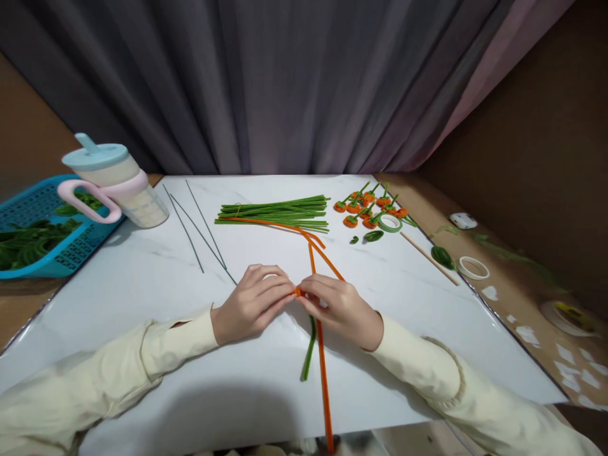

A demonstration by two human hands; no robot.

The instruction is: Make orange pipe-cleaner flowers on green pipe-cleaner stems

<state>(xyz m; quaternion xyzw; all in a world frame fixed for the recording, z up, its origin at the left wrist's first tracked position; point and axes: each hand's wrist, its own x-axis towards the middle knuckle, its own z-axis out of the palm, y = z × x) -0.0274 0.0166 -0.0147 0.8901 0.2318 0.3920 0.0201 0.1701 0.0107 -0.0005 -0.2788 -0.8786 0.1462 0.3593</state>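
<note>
Above the middle of the white table, my left hand (256, 301) and my right hand (344, 308) meet at the fingertips, both closed. They pinch a small piece of orange pipe cleaner (297, 291), mostly hidden by the fingers. A long orange pipe cleaner (323, 380) runs down below my right hand past the table's front edge. Beside it a short green pipe cleaner (308, 354) also extends downward. More orange pipe cleaners (270, 225) lie beyond my hands, close to a bundle of green pipe cleaners (280, 209). Several small orange pieces with green stems (368, 197) sit at the back right.
A cup with a pink handle (142, 206) and a blue basket of green pieces (78, 256) stand left. Thin dark wires (199, 234) lie near them. Right are a green tape roll (389, 223), a wooden stick (427, 256), a white tape roll (474, 268) and paper scraps (527, 335).
</note>
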